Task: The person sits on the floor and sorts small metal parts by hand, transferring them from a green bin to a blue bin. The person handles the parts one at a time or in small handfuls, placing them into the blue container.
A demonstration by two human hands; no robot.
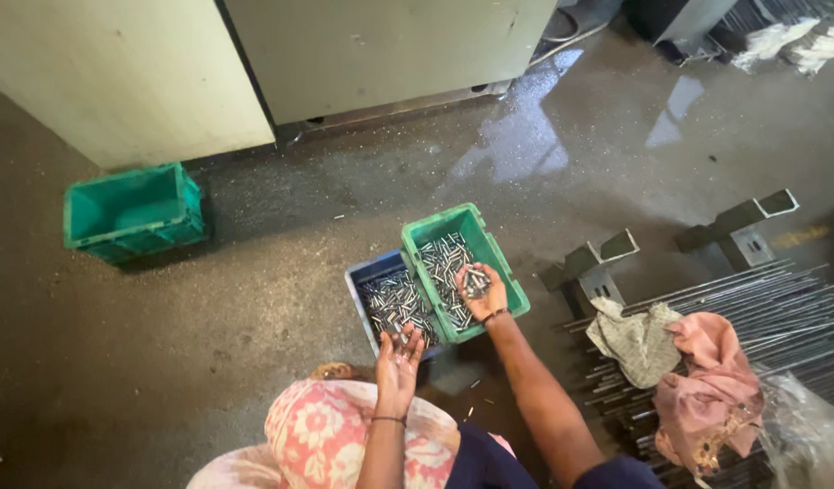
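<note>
A green crate and a blue crate stand side by side on the floor, both holding several small metal pins. My right hand reaches into the green crate and is closed around a bunch of pins. Palm up at the near edge of the blue crate, my left hand has a few pins lying at its fingertips.
An empty green crate sits at the left by a pale machine cabinet. Long metal rods lie on angled stands at the right, with cloth rags on them. The floor is wet near the cabinet.
</note>
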